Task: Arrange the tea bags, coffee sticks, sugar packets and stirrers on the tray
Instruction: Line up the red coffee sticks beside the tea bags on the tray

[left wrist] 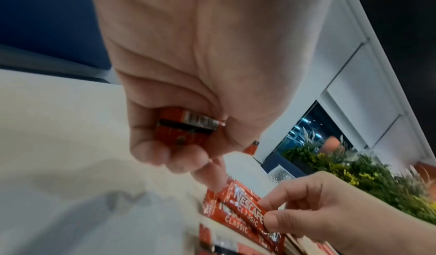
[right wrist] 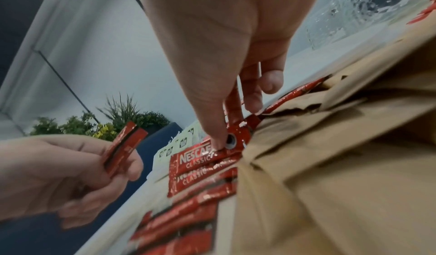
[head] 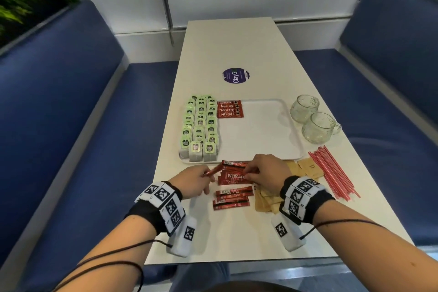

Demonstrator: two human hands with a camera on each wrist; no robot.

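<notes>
The white tray serves as landmark on the counter. Tea bags fill its left side in neat rows, and four coffee sticks lie stacked flat at its far edge just right of the tea, which suggests each kind gets its own column. The rest of the tray is bare.

Just in front of the tray's near edge lies the loose heap of coffee sticks, with more of them nearer the person. The left hand is the holding grip: its fingers are curled round a small bundle of sticks, ends lined up, probably so several go to the tray at once. The right hand is the picking grip: thumb and fingers pinch one stick at its end, at the top of the heap, likely to feed it to the bundle. The two hands are near one another, the bundle just left of the heap.

Brown sugar packets lie in front of the tray's near right corner, partly under the right wrist, and red stirrers lie right of them. Two glass mugs stand just right of the tray. Sugar and stirrers are not yet on it
</notes>
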